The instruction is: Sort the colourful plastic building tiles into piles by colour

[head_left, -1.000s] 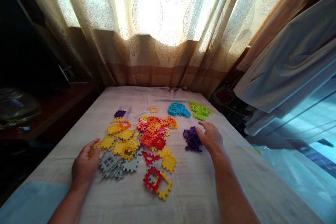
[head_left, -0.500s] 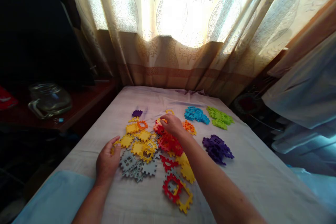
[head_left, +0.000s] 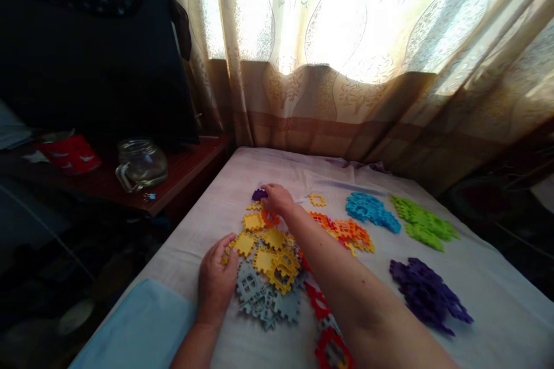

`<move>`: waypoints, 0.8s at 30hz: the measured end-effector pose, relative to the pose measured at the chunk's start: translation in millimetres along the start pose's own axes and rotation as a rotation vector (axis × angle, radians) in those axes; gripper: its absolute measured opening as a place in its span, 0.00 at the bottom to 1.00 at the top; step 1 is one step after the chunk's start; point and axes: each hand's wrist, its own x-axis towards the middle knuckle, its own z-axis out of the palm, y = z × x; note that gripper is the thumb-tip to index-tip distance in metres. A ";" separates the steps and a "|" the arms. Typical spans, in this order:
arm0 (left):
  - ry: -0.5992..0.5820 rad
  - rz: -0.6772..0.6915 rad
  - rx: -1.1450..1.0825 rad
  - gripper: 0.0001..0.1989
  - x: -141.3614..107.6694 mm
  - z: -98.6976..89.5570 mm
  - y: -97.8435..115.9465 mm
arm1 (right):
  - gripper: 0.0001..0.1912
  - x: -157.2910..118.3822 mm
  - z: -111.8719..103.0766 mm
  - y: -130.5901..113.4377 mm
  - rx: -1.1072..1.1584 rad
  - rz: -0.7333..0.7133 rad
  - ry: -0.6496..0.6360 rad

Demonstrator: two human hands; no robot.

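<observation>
From the head view, the right forearm (head_left: 346, 277), if it sweeps low, could scatter the red pieces (head_left: 320, 311) beside it. The right hand (head_left: 277, 199) is at the lone purple piece (head_left: 259, 195), far left; I can't tell whether it pinches. The left hand (head_left: 216, 277) curls by the yellow pieces (head_left: 264, 259), grip unclear. Earlier, the right hand was over the reds.

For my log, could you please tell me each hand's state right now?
Left hand: at yellow pieces; grip unclear.
Right hand: at a purple piece; grip unclear.

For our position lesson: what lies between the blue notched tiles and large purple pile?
Bare cloth separates the blue notched tiles from the large purple pile, in head view.
</observation>
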 end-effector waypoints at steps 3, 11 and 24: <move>0.002 0.002 0.002 0.19 -0.4 -0.1 0.6 | 0.20 7.3 6.1 -0.7 -0.009 0.015 -0.038; -0.032 -0.023 0.052 0.18 2.1 -3.6 -0.8 | 0.23 -51.9 -11.8 22.7 0.008 0.133 0.091; -0.048 -0.143 0.136 0.19 6.2 -9.3 13.3 | 0.20 -302.7 -45.1 167.3 -0.132 0.601 0.279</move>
